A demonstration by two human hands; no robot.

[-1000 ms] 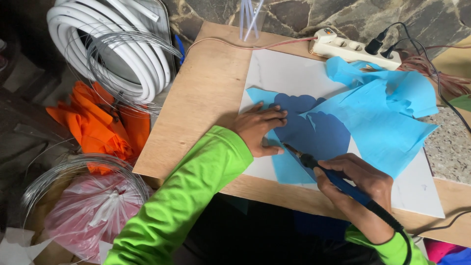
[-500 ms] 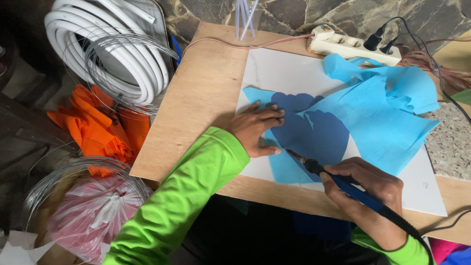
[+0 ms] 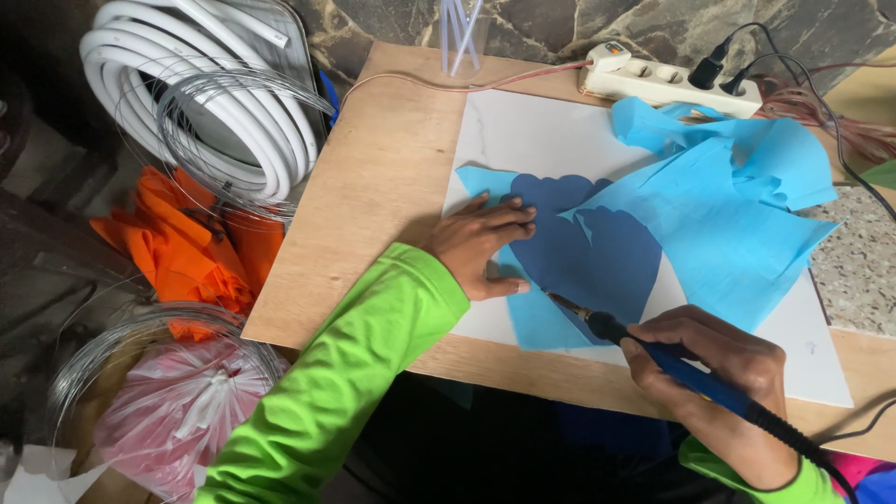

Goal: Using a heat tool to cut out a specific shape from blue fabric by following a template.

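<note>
My left hand lies flat, fingers spread, pressing the left edge of a dark blue petal-shaped template onto light blue fabric. My right hand grips a blue-handled soldering iron like a pen; its tip touches the lower edge of the dark blue shape. The fabric rests on a white tile that lies on a wooden board. The iron's black cord runs off to the lower right.
A white power strip with black plugs sits at the board's far edge beside a clear cup of sticks. Left of the board lie a white hose coil, wire loops, orange fabric and a pink plastic bag.
The soldering iron tip has crept slightly along the lower edge of the dark blue shape. My left hand stays pressed in place.
</note>
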